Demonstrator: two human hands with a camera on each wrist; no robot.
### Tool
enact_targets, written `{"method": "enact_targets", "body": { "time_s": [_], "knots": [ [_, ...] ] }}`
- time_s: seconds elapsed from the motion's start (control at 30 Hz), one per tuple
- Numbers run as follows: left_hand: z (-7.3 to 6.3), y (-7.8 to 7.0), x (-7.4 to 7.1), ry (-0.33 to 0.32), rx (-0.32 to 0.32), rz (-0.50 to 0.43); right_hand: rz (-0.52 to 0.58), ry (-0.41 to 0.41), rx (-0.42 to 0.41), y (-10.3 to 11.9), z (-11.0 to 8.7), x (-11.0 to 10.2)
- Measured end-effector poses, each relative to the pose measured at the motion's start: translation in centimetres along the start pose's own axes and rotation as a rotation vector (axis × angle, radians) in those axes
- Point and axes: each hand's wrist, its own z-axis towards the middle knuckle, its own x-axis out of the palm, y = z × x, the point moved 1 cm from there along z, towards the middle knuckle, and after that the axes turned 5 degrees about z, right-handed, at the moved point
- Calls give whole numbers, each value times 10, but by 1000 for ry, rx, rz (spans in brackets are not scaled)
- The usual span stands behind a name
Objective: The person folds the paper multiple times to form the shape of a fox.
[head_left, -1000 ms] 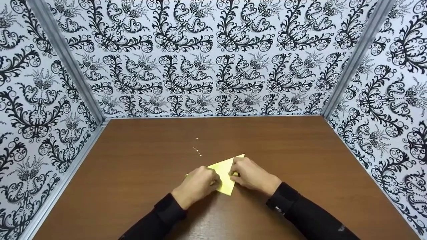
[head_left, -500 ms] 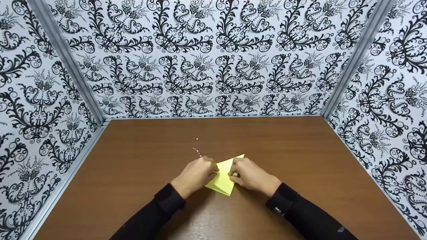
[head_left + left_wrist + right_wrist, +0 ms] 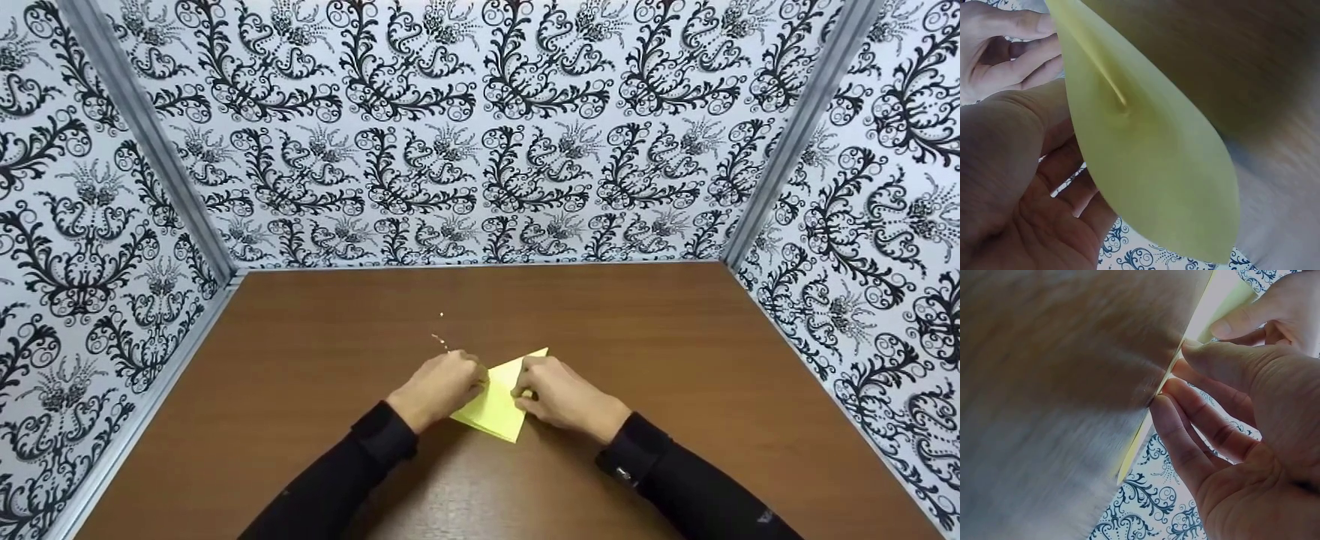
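A piece of yellow paper (image 3: pixel 495 412) lies between both hands on the brown table, a folded layer showing along its near edge. My left hand (image 3: pixel 441 384) pinches its left part; in the left wrist view the paper (image 3: pixel 1168 180) arches up in a curved flap beside the palm. My right hand (image 3: pixel 566 396) holds the right edge. Seen from the right wrist, the thumb and fingertips of the right hand (image 3: pixel 1275 405) meet at the thin edge of the paper (image 3: pixel 1135 445), low against the tabletop. Under the left hand, part of the sheet is hidden.
Small pale flecks (image 3: pixel 441 314) mark the brown table (image 3: pixel 322 337) beyond the left hand. Walls with black floral scrolls (image 3: pixel 480 150) enclose the back and both sides, with grey metal posts (image 3: pixel 150 142) at the corners.
My left hand has moved away from the body along the paper, bringing the left part over; more of the near edge shows and the left corner has gone from sight. The right hand stays put.
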Motion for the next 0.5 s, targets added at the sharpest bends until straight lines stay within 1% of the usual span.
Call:
{"method": "enact_targets", "body": {
  "time_s": [0.2, 0.3, 0.5],
  "knots": [
    [-1, 3, 3, 16, 47, -38, 14, -9, -13, 1, -1, 1],
    [1, 5, 4, 8, 71, -63, 24, -13, -20, 0, -1, 1],
    [2, 8, 6, -16, 90, -64, 16, -21, -24, -2, 0, 2]
  ]
}}
